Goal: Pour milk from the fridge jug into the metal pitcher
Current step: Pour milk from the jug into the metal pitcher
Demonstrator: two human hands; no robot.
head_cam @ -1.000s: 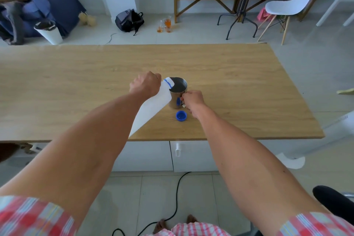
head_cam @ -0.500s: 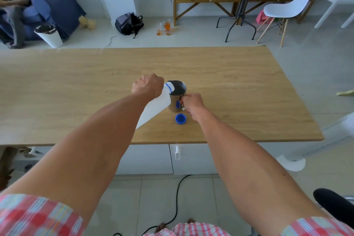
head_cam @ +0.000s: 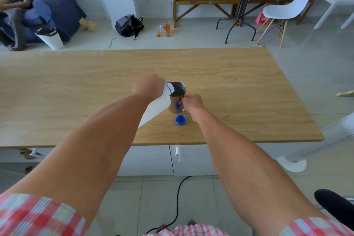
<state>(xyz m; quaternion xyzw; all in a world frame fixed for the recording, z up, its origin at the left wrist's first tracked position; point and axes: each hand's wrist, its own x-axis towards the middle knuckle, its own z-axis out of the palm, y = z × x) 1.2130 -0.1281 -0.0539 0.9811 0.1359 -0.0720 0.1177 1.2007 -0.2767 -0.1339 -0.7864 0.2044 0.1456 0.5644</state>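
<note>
My left hand point(head_cam: 148, 86) grips the tilted milk jug point(head_cam: 156, 106) high, its neck over the metal pitcher point(head_cam: 177, 97) on the tabletop point(head_cam: 76, 86); right hand point(head_cam: 192, 104) pinches the handle. Jug's thin, likely squashy.

We see a wooden table point(head_cam: 220, 74), a metal pitcher point(head_cam: 175, 104) upright on it, a blue cap point(head_cam: 180, 120) just beside.

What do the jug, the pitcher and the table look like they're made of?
The jug looks like translucent white plastic, matte and cloudy, with a blue ring at its mouth. The pitcher seems to be polished metal, probably steel: its side mirrors the blue cap. The table shows light wood grain with a smooth matte top; whether solid wood or laminate, I cannot tell.
</note>
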